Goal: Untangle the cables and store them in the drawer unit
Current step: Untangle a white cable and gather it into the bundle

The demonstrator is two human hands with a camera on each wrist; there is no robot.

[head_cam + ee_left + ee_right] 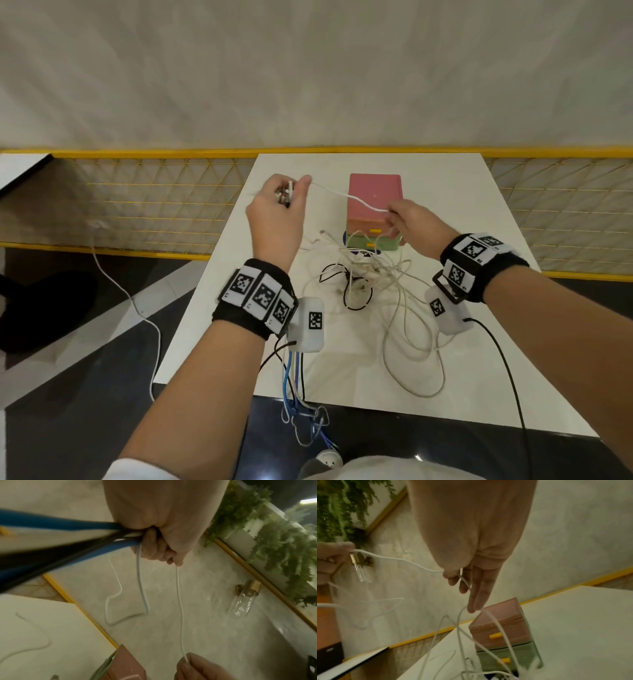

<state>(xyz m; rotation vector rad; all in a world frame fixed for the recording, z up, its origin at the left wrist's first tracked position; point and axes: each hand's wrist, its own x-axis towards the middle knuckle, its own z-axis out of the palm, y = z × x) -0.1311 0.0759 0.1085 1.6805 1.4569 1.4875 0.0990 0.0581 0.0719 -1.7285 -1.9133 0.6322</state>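
Note:
A thin white cable stretches between both hands above the table. My left hand is raised at the left and grips a small coil of that cable in curled fingers. My right hand pinches the cable's other stretch between thumb and forefinger, with the other fingers straight, just above the drawer unit. The drawer unit has a pink top drawer and a green lower drawer with yellow handles, both shut. A tangle of white and black cables lies on the table in front of it.
The white table stands against a yellow mesh railing. Long white cable loops trail toward the near edge. Blue and black wires hang from my left wrist. Another white cord runs across the floor at left.

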